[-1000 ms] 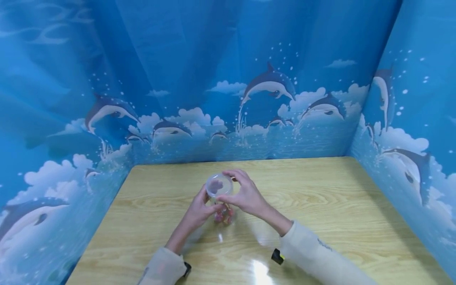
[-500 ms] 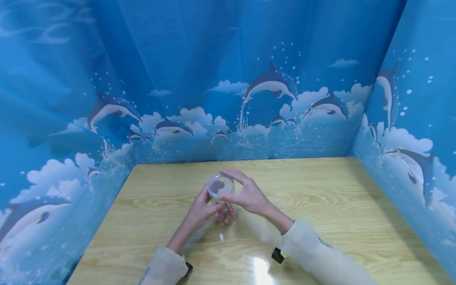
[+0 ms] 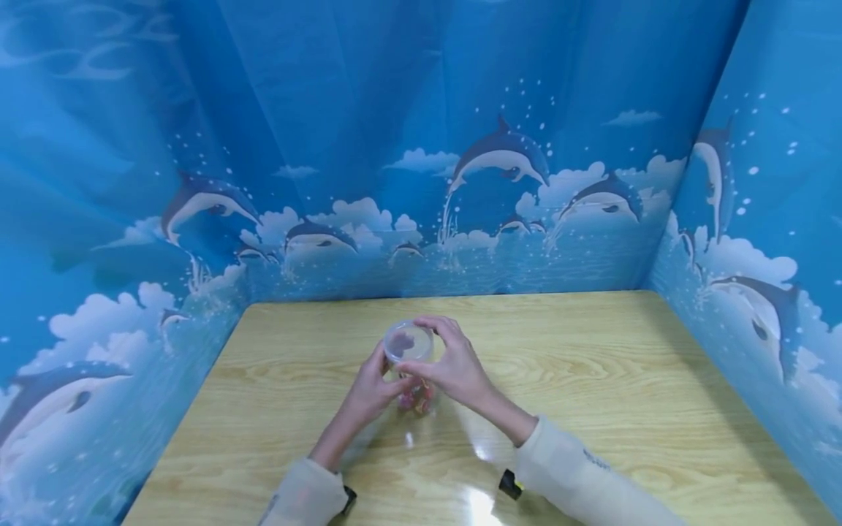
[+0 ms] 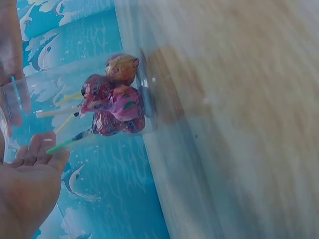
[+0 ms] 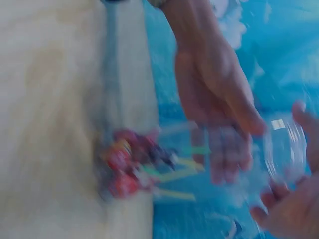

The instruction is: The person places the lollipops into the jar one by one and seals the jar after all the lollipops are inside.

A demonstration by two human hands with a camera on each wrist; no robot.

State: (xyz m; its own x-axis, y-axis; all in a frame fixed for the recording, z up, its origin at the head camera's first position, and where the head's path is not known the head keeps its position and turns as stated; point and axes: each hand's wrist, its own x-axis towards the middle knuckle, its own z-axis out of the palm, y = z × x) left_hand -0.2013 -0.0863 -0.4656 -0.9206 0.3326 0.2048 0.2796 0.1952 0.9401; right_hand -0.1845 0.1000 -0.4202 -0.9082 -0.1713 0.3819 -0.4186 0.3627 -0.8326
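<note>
A tall clear plastic jar [image 4: 70, 82] stands upright on the table, several wrapped lollipops [image 4: 117, 102] lying at its bottom with their sticks pointing up. My left hand [image 3: 370, 391] grips the jar's side below the lid, thumb at the front. Over the top, my right hand [image 3: 458, 371] holds the round clear lid [image 3: 409, 342] by its edge between thumb and fingers. In the right wrist view the ridged rim of the lid shows between the fingers, at the jar's mouth. The lollipops are blurred there, and the hands partly cover the jar in the head view.
The light wood-grain table [image 3: 592, 380] reaches back to a blue dolphin-print curtain [image 3: 368, 183], which also closes off both sides. Each wrist wears a small black device, the right one [image 3: 511, 483] hanging below the pale sleeve.
My right hand has turned a little around the lid, its thumb shifting left and its wrist dropping slightly. The left hand and the jar have stayed in place.
</note>
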